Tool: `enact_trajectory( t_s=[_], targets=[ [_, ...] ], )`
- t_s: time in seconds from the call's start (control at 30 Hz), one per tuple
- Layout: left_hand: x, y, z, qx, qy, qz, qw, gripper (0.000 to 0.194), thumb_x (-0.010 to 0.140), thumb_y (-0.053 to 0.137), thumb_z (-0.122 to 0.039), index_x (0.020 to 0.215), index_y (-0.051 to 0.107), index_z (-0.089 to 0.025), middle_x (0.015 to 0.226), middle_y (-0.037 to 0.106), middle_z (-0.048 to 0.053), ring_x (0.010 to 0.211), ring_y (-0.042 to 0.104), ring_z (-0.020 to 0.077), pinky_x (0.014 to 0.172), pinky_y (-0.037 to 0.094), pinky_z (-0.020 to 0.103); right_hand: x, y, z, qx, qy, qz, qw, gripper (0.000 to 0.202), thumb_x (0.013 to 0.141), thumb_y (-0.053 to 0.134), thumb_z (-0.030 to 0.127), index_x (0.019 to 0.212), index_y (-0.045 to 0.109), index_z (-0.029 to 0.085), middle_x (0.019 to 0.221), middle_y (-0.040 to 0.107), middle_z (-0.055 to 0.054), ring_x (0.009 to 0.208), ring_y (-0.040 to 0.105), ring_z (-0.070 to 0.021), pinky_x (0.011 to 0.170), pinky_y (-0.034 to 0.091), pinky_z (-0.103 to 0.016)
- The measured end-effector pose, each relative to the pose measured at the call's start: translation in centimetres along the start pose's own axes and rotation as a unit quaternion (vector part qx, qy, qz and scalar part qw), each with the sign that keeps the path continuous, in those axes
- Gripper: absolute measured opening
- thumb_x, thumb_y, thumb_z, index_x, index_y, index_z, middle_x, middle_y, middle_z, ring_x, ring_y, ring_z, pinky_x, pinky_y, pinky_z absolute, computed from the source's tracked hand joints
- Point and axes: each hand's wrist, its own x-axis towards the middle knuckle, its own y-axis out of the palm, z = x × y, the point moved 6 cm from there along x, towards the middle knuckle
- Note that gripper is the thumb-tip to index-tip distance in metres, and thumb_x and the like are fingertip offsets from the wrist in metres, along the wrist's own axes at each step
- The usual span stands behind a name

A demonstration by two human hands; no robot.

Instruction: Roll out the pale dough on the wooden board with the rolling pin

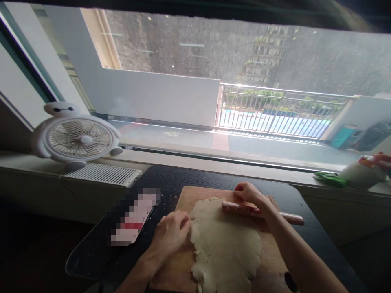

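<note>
A wide sheet of pale dough (pixel 226 244) with a ragged edge lies flat on a wooden board (pixel 189 195). My left hand (pixel 172 230) is at the left side of the dough, fingers curled in and thumb close to its edge; what they grip, if anything, is hidden. Beyond the dough's far edge, my right hand (pixel 248 193) rests closed over the far part of the board, its fingertips turned from view. A reddish rolling pin (pixel 235 208) lies across the dough's upper right and passes beneath my right forearm, out of my grasp.
The board stands on a black table (pixel 171 177). Left of it lies a pixelated pink object (pixel 134 221). A white fan (pixel 84 138) stands on the radiator (pixel 106 175) by the window. At the far right sit a green item (pixel 330 179) and a pale rounded object (pixel 363 175).
</note>
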Motion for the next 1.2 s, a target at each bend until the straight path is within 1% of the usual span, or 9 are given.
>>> enact_trajectory(
  t_s=[0.2, 0.3, 0.47, 0.53, 0.6, 0.7, 0.87, 1.03, 1.2],
  targets=[
    [-1.8, -0.1, -2.0, 0.027, 0.085, -0.024, 0.996, 0.026, 0.089, 0.04, -0.024, 0.083, 0.066, -0.024, 0.085, 0.061, 0.003, 0.087, 0.053, 0.0176, 0.077, 0.036, 0.031, 0.2, -0.1, 0.2, -0.03, -0.004, -0.009, 1.0, 0.012, 0.07, 0.053, 0.019, 0.067, 0.064, 0.016, 0.059, 0.056, 0.002, 0.051, 0.042, -0.008, 0.048, 0.025, -0.022],
    [-2.6, -0.3, -2.2, 0.034, 0.104, -0.031, 0.994, 0.025, 0.089, 0.042, -0.024, 0.089, 0.066, -0.026, 0.087, 0.061, 0.003, 0.086, 0.052, 0.018, 0.078, 0.036, 0.033, -0.3, -0.6, 1.1, -0.05, -0.02, -0.02, 0.998, 0.014, 0.072, 0.051, 0.019, 0.065, 0.063, 0.015, 0.059, 0.055, 0.001, 0.051, 0.04, -0.0082, 0.05, 0.025, -0.023],
    [-2.8, -0.9, -1.1, -0.035, 0.094, -0.024, 0.995, 0.025, 0.09, 0.04, -0.025, 0.096, 0.064, -0.027, 0.093, 0.063, 0.002, 0.089, 0.053, 0.017, 0.08, 0.036, 0.031, -3.5, -1.3, 6.1, -0.061, -0.086, -0.072, 0.992, 0.022, 0.084, 0.042, 0.025, 0.081, 0.062, 0.016, 0.075, 0.059, -0.001, 0.063, 0.044, -0.0099, 0.056, 0.027, -0.022],
    [-2.5, -1.0, -0.6, -0.036, 0.069, -0.038, 0.996, 0.024, 0.09, 0.039, -0.026, 0.092, 0.063, -0.025, 0.092, 0.063, 0.002, 0.089, 0.053, 0.0173, 0.08, 0.036, 0.031, -5.2, -0.3, 9.1, -0.043, -0.145, -0.06, 0.987, 0.022, 0.087, 0.041, 0.028, 0.087, 0.061, 0.019, 0.081, 0.061, 0.0, 0.069, 0.048, -0.0098, 0.06, 0.029, -0.021],
    [-1.9, -0.8, -0.4, -0.005, 0.042, -0.047, 0.998, 0.023, 0.089, 0.04, -0.026, 0.084, 0.062, -0.023, 0.087, 0.063, 0.003, 0.087, 0.054, 0.0183, 0.078, 0.036, 0.032, -6.6, 1.7, 12.0, -0.017, -0.211, -0.016, 0.977, 0.021, 0.087, 0.042, 0.028, 0.087, 0.061, 0.02, 0.082, 0.062, 0.0, 0.071, 0.051, -0.01, 0.062, 0.03, -0.02],
    [-1.1, -0.2, -0.6, 0.038, 0.026, -0.039, 0.998, 0.018, 0.085, 0.044, -0.024, 0.078, 0.06, -0.021, 0.082, 0.061, 0.003, 0.085, 0.054, 0.0188, 0.076, 0.035, 0.031, -7.6, 4.9, 14.3, -0.018, -0.242, 0.024, 0.97, 0.017, 0.084, 0.046, 0.024, 0.082, 0.062, 0.019, 0.079, 0.063, 0.0, 0.072, 0.053, -0.0109, 0.064, 0.03, -0.021],
    [-0.4, 0.3, -0.5, 0.03, 0.031, -0.036, 0.998, 0.012, 0.082, 0.047, -0.021, 0.076, 0.058, -0.021, 0.081, 0.061, 0.002, 0.084, 0.054, 0.0182, 0.075, 0.034, 0.031, -7.3, 7.3, 14.3, -0.024, -0.228, 0.011, 0.973, 0.016, 0.083, 0.049, 0.024, 0.083, 0.064, 0.019, 0.085, 0.063, -0.002, 0.078, 0.055, -0.0122, 0.066, 0.032, -0.021],
    [0.0, 0.3, -0.5, -0.011, 0.032, -0.06, 0.998, 0.012, 0.082, 0.047, -0.021, 0.076, 0.057, -0.021, 0.082, 0.061, 0.001, 0.084, 0.054, 0.0171, 0.077, 0.034, 0.03, -7.5, 7.0, 13.7, 0.032, -0.231, 0.036, 0.972, 0.02, 0.086, 0.047, 0.024, 0.089, 0.067, 0.021, 0.089, 0.062, -0.002, 0.08, 0.057, -0.011, 0.07, 0.036, -0.019],
    [0.6, 0.4, -0.7, 0.028, 0.025, -0.043, 0.998, 0.011, 0.081, 0.051, -0.023, 0.073, 0.058, -0.021, 0.079, 0.062, 0.001, 0.083, 0.054, 0.0183, 0.075, 0.033, 0.031, -8.3, 6.5, 13.5, 0.074, -0.252, 0.044, 0.964, 0.026, 0.087, 0.043, 0.019, 0.1, 0.066, 0.021, 0.097, 0.061, -0.003, 0.085, 0.057, -0.0117, 0.076, 0.038, -0.02]
  ],
)
